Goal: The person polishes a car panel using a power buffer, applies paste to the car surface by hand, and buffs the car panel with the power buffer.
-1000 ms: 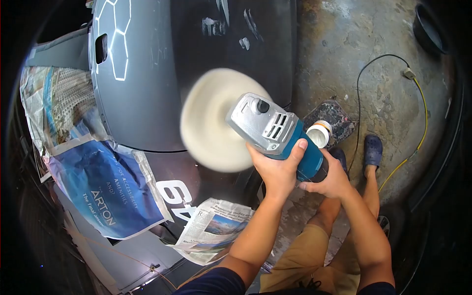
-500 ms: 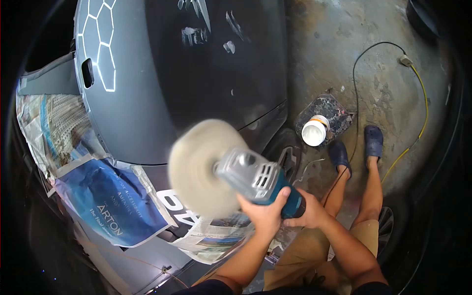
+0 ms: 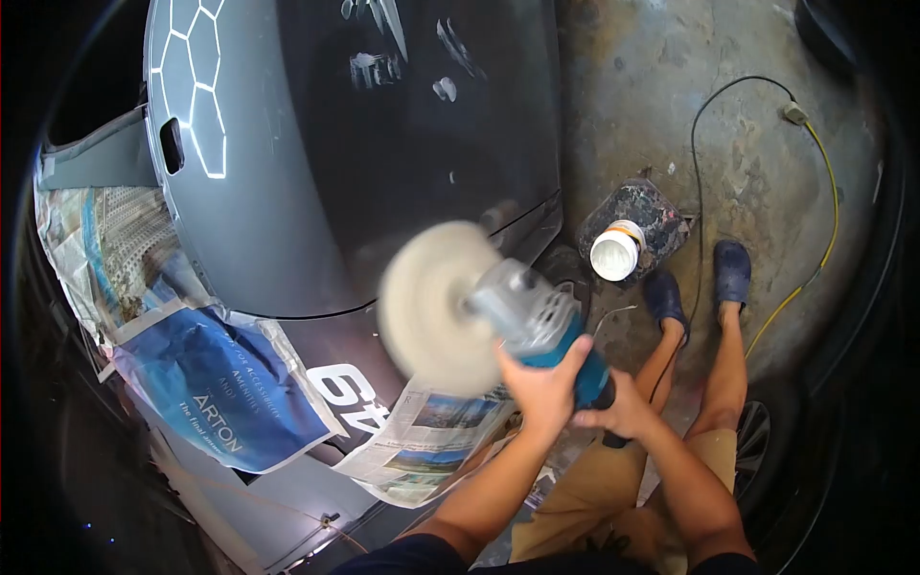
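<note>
A silver and teal power polisher point(image 3: 537, 321) is held in both hands over the car's dark lower side. My left hand point(image 3: 544, 383) grips its body just behind the metal head, and my right hand point(image 3: 618, 407) is wrapped round the rear end. The round cream pad point(image 3: 441, 307) looks blurred, over the dark grey car panel point(image 3: 412, 172). Pale smears of paste point(image 3: 374, 69) mark the panel further up. Whether the pad touches the panel I cannot tell.
Newspaper sheets point(image 3: 436, 436) and a blue printed sheet point(image 3: 216, 393) cover parts of the car. An open white tub point(image 3: 616, 253) rests on a speckled stool point(image 3: 652, 216). A black and yellow cable point(image 3: 826, 201) lies on the concrete floor at the right.
Compared with a second ago, the polisher and both hands are lower in view. In the last half second they moved right and the pad slightly up. The camera view has also shifted.
</note>
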Motion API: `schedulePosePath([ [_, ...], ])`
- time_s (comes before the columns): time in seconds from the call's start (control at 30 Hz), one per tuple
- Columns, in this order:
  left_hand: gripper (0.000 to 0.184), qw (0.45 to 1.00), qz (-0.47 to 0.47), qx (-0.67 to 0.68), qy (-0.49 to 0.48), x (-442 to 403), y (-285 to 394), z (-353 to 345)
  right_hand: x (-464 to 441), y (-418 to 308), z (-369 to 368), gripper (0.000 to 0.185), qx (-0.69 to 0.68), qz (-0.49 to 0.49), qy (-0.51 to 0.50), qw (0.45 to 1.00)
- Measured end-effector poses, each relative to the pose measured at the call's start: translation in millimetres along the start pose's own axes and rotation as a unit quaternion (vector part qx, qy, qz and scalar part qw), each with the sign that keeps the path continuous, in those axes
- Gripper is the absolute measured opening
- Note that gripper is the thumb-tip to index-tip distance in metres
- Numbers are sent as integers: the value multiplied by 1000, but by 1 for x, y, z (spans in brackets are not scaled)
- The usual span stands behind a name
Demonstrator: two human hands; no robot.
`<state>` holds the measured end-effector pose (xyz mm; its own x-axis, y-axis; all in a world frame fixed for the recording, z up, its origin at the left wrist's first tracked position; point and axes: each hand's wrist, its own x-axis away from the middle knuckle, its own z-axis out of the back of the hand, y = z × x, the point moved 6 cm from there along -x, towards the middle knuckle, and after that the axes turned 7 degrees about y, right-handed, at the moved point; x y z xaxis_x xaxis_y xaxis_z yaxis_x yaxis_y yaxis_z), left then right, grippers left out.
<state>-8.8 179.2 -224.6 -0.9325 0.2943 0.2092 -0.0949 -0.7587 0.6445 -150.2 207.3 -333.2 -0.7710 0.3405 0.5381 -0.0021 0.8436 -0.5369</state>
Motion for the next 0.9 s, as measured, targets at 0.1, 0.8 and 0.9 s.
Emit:
schedulePosePath([
  [0.1,89,995,-26,85,48,25,36,48,13,-37,-28,93,44,-9,-58,997],
  [0.8,76,995,43,30,-83,-41,-24,-64,-13,-20,28,57,-38,-74,102,991],
  [0.9,75,997,20,29,-75,-39,2,-60,-15,-23,30,71,18,-62,99,993],
])
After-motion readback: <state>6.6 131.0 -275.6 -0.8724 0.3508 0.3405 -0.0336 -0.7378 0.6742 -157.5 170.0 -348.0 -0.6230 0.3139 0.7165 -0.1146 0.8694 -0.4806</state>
